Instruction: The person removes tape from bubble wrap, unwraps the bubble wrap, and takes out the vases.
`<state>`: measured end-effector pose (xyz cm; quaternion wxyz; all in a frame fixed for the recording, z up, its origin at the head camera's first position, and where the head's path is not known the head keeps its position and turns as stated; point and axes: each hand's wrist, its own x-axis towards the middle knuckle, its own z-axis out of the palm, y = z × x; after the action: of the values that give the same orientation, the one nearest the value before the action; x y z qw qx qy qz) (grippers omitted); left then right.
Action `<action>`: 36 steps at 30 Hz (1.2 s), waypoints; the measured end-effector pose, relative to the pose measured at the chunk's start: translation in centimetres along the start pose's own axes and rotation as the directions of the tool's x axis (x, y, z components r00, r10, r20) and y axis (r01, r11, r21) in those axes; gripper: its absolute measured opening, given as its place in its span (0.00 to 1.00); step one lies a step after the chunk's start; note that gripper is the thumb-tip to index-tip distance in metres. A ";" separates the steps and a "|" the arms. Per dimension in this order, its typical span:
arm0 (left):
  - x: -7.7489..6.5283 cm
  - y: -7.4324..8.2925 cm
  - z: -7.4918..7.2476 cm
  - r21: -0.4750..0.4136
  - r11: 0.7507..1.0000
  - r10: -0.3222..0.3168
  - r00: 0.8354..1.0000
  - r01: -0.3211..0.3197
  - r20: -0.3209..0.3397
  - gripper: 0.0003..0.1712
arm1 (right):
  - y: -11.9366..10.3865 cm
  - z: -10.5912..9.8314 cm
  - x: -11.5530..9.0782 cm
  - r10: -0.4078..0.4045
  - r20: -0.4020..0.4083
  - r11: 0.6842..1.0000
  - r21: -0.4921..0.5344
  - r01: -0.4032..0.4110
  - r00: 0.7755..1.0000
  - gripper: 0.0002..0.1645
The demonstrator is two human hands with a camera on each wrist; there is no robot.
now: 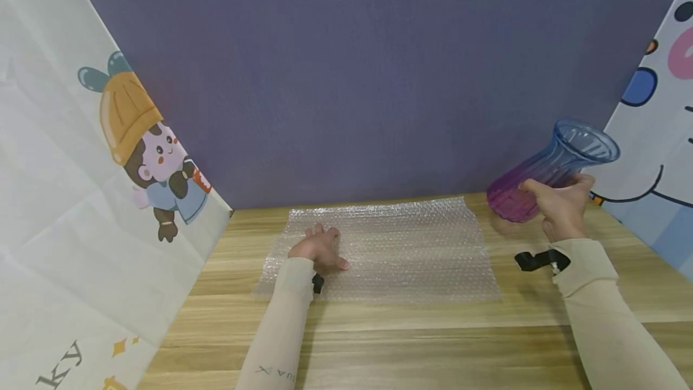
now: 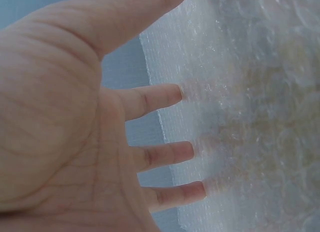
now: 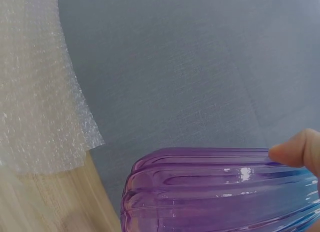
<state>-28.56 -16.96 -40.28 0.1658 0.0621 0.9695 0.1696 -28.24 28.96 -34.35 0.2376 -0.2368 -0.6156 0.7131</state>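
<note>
A sheet of clear bubble wrap [image 1: 406, 251] lies flat on the wooden table. My left hand [image 1: 319, 248] is over its left part, fingers spread and fairly straight; in the left wrist view the fingertips [image 2: 187, 151] touch the wrap. On the right, my right hand [image 1: 565, 203] grips a ribbed glass vase [image 1: 541, 170], purple at the base and blue toward its flared mouth. The vase is tilted, mouth to the upper right, base low over the table's back right. Its purple end [image 3: 200, 192] fills the bottom of the right wrist view, thumb along the side.
A dark grey-blue panel [image 1: 368, 77] stands along the table's back edge. White printed sheets with cartoon figures line the left side [image 1: 54, 167] and right side [image 1: 649, 155]. Bare wood grain of the table [image 1: 406, 348] shows in front of the wrap.
</note>
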 end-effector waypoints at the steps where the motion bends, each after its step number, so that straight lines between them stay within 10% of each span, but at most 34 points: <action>1: 0.0 0.0 0.0 -0.001 1.000 -0.001 1.000 0.001 0.000 0.57 | 0.0 -0.1 0.0 0.001 0.001 1.000 -0.010 -0.001 1.000 0.56; 36: 0.3 0.0 0.1 -0.006 1.000 -0.006 1.000 0.006 0.009 0.58 | 1.7 -1.0 1.5 0.039 0.021 0.993 -0.116 -0.036 0.999 0.57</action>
<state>-28.79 -16.86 -40.42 0.1711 0.0594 0.9684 0.1715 -28.87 30.49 -36.28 0.2029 -0.2535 -0.6540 0.6832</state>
